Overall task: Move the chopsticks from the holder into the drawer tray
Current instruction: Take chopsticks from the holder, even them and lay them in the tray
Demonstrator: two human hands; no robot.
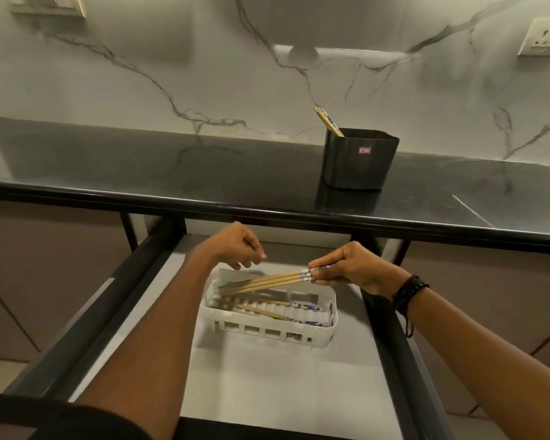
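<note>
The left forearm [146,328] crosses the open drawer [267,392] to the left hand [235,246], which is loosely curled and holds nothing above the white tray [251,328]. The right hand [353,268] pinches the patterned ends of a chopstick bundle [267,281], its tips slanting into the tray over the laid chopsticks [264,311]. Judged step: depositing. The next move calls for lowering the bundle flat and releasing it, then fetching the leftover chopsticks [327,122] from the black holder [359,160].

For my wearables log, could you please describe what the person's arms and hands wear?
Both forearms are bare. A black beaded bracelet with a thin dangling cord sits behind the right hand. The left hand wears nothing; a dark sleeve shows higher up that arm.
</note>
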